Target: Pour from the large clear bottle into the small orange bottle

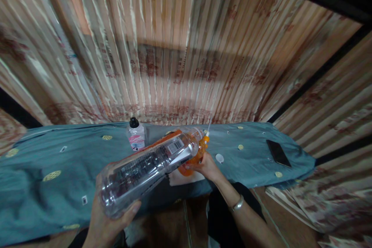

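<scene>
My left hand (109,217) is wrapped around the base of a large clear plastic bottle (139,172), which lies tilted with its mouth pointing up and to the right. A barcode label shows on its side. My right hand (207,166) grips a translucent orange bottle (186,169), partly hidden behind the clear bottle. Close by the clear bottle's mouth is a small orange piece (205,139) with a thin pale tube pointing up; I cannot tell whether it is attached to the orange bottle. Whether liquid is flowing cannot be made out.
A clear bottle with a black cap and pink label (136,139) stands upright on the teal patterned sheet (72,159). To the right lie a small white disc (219,158) and a dark phone (278,153). A white cloth or paper (186,180) sits under the orange bottle. Pleated curtains (174,66) hang behind.
</scene>
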### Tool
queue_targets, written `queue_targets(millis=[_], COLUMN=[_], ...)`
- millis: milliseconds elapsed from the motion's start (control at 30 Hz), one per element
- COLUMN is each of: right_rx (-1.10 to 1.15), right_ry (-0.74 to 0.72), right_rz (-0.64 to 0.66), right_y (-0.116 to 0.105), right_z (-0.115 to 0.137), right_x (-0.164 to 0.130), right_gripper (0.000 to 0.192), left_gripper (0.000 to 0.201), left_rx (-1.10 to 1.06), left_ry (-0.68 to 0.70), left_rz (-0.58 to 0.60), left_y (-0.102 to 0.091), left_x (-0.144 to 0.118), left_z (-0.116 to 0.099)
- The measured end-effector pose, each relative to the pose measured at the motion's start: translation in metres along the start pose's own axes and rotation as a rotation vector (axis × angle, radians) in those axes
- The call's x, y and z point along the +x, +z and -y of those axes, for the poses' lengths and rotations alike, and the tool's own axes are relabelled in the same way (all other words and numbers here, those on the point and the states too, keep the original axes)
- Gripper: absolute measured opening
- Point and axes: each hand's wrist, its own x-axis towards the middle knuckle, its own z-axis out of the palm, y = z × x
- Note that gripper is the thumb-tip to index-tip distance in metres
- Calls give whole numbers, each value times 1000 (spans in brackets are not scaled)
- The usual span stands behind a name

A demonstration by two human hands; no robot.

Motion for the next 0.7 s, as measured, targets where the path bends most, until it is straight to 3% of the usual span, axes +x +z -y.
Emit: queue_targets(millis=[133,233,367,567,700], right_rx=[-127,-195,-232,-267,-284], right_ry=[-41,-58,-75,-73,-96], right_rz=[-20,-58,-48,-42,-58], right_y=[-2,-1,1,-1,0], right_z=[1,3,5,2,4], right_x=[-1,-2,-2,-1,-1], right_gripper=[64,62,53,44,44], left_gripper=[66,69,64,69,70], left_rx=[56,88,34,-36,-10], left_ry=[84,106,47,-50,-29], left_rz=[-19,53,4,29,46], left_y=[-4,-6,-5,-4,-3], left_x=[-3,-2,1,-1,-3], left_z=[9,15,10,5,6])
